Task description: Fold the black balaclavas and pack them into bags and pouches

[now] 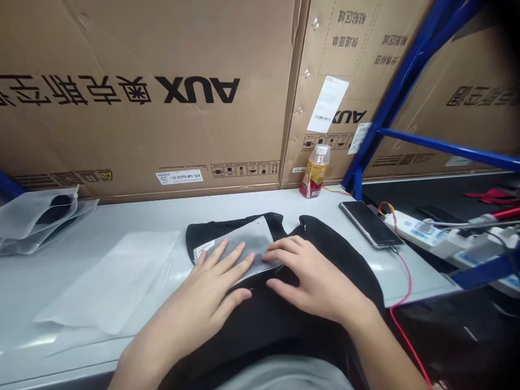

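A flat grey printed packet or card [260, 233] lies tilted on a piece of black fabric [337, 244], which spreads over the front of the table. My left hand [219, 276] rests flat on the packet with its fingers spread. Beside it, my right hand [296, 271] has its fingers bent, their tips at the packet's right edge, and the thumb on the black fabric. I cannot tell if the right fingers pinch anything. The packet's lower left part is hidden under my left hand.
White translucent bags [109, 276] lie on the left, and more bags with dark contents [40, 216] sit behind them. A drink bottle [314, 172] stands by large cardboard boxes [142, 130]. At right are a phone [370, 223] with a red cable, power strips [414, 227] and a blue rack post [390, 103].
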A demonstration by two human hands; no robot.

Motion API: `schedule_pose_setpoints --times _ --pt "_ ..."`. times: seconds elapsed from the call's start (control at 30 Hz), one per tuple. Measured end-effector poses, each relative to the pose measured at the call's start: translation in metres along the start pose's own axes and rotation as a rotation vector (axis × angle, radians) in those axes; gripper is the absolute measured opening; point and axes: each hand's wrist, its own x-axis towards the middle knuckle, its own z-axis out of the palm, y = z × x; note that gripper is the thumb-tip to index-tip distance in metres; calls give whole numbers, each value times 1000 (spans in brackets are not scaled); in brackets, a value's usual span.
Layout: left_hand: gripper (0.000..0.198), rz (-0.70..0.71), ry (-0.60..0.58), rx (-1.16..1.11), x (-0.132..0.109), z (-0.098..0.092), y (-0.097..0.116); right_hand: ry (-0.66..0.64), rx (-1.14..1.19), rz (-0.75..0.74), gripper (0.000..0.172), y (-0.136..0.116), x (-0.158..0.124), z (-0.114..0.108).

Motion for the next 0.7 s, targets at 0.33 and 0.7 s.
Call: schedule_pose_setpoints --times 0.33,0.7 --pt "59 29 161 -9 9 3 2 155 -339 84 22 0 20 21" --pt "52 56 154 -189 -16 -31 -32 189 22 -158 28 -17 1 6"
